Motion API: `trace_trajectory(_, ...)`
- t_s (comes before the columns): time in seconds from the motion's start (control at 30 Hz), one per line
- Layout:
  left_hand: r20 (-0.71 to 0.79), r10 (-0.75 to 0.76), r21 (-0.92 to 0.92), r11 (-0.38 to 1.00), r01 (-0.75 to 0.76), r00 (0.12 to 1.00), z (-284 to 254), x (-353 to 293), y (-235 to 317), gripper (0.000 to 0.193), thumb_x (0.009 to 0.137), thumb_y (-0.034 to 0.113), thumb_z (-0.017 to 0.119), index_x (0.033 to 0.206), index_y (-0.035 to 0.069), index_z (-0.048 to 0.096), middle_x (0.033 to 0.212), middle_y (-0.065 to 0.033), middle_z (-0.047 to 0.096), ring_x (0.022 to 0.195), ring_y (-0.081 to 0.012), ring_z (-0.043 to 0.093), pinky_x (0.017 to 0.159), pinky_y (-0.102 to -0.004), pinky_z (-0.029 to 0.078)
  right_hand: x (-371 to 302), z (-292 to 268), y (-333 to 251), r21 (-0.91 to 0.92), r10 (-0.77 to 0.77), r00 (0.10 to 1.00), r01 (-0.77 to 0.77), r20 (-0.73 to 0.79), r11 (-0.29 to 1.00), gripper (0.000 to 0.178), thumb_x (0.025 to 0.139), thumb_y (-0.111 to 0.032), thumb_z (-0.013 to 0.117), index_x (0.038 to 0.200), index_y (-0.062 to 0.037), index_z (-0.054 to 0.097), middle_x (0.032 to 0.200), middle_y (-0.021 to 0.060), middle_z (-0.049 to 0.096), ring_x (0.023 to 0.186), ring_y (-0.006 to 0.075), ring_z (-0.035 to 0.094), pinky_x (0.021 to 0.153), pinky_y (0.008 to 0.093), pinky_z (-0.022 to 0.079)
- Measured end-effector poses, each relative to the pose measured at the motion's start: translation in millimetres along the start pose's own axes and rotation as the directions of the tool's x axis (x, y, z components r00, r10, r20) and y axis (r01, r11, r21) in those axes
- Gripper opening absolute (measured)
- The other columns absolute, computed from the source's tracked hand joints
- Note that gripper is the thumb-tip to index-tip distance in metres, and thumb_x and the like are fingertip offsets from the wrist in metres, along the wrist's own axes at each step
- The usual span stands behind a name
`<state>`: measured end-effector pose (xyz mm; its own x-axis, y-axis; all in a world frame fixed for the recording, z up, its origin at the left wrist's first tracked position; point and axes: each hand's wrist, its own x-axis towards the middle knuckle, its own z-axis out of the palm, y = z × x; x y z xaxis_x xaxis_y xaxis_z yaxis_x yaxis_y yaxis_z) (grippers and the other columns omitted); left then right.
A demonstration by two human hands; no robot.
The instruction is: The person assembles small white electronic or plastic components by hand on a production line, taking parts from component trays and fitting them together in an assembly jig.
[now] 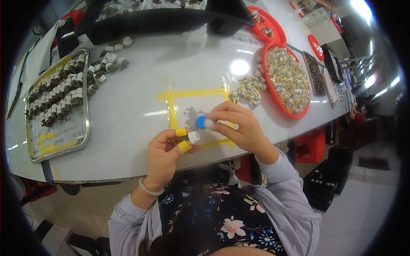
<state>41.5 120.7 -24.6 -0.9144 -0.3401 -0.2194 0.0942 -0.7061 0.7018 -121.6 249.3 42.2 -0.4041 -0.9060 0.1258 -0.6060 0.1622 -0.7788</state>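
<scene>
My left hand [164,151], with yellow tape round its thumb and a finger, pinches a small white cylindrical piece [194,137]. Close by on the right, my right hand [237,128] grips a small white object with a round blue end [201,122]; my fingers cover most of its body, so its exact kind cannot be told. The two held things are apart. Under them, a sheet edged with yellow tape [194,92] lies on the white table and carries dark grey smears [191,114].
On the left, a metal tray [83,130] holds rows of white-and-dark pieces, with loose ones [102,68] beside it. A red oval tray [265,81] of small whitish-yellow parts stands right, a loose heap [250,90] next to it. A white bottle [196,39] and black bin [171,20] stand behind.
</scene>
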Motion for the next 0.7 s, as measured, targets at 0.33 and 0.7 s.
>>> trace_trajectory(0.33, -0.003, 0.007, -0.056, 0.998, -0.008, 1.0, 0.7, -1.3, -1.5, 0.022, 0.083, -0.003, 0.059, 0.105, -0.004, 0.055, 0.099, -0.0132, 0.062, 0.088, -0.0211, 0.063, 0.077, -0.0346, 0.055, -1.2, 9.0, -9.3, 0.126, -0.008, 0.995, -0.004, 0.098, 0.992, 0.026, 0.075, -0.003, 0.068, 0.101, -0.0025, 0.065, 0.092, 0.0098, 0.061, 0.081, 0.0202, 0.06, 0.07, 0.0275, 0.047)
trace_trajectory(0.7, -0.031, 0.002, 0.048, 0.999, -0.001, 1.0, 1.3, -1.5, -4.5, 0.018, 0.083, -0.001, 0.059, 0.101, -0.006, 0.056, 0.095, -0.016, 0.064, 0.078, -0.0244, 0.065, 0.072, -0.0338, 0.055, -10.6, 24.9, 1.9, 0.249, -0.006, 1.0, 0.012, -0.025, 0.968, 0.025, 0.075, -0.003, 0.068, 0.1, -0.0022, 0.066, 0.087, 0.0109, 0.063, 0.075, 0.02, 0.062, 0.064, 0.0269, 0.048)
